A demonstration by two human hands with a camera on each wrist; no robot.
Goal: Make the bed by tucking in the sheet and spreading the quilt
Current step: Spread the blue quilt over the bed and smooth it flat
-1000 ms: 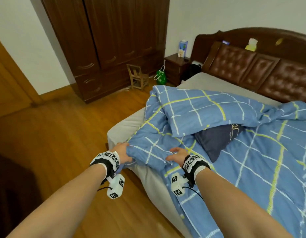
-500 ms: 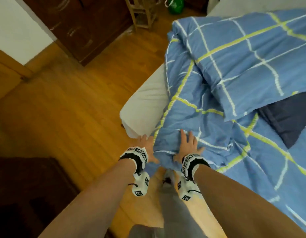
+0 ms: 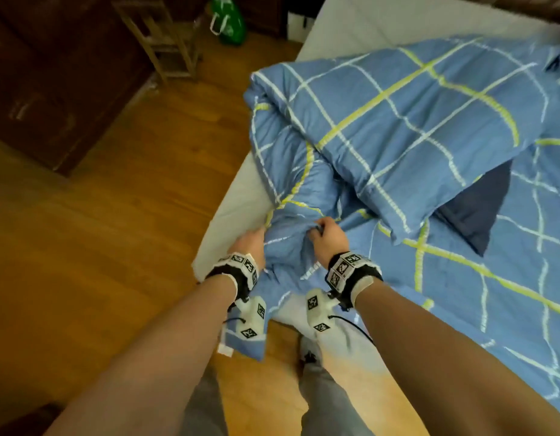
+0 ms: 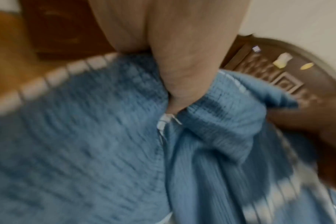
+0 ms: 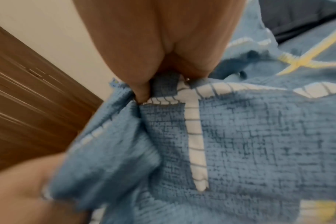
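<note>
While both hands, the left hand and the right hand, grip the quilt corner at the bed edge, the quilt lies bunched and folded over. Spreading looks barely begun; farther off, gray sheet shows.

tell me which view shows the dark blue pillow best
The head view: the dark blue pillow pokes out from under the folded quilt. The right wrist view catches only a dark corner; the left wrist view shows none.
</note>
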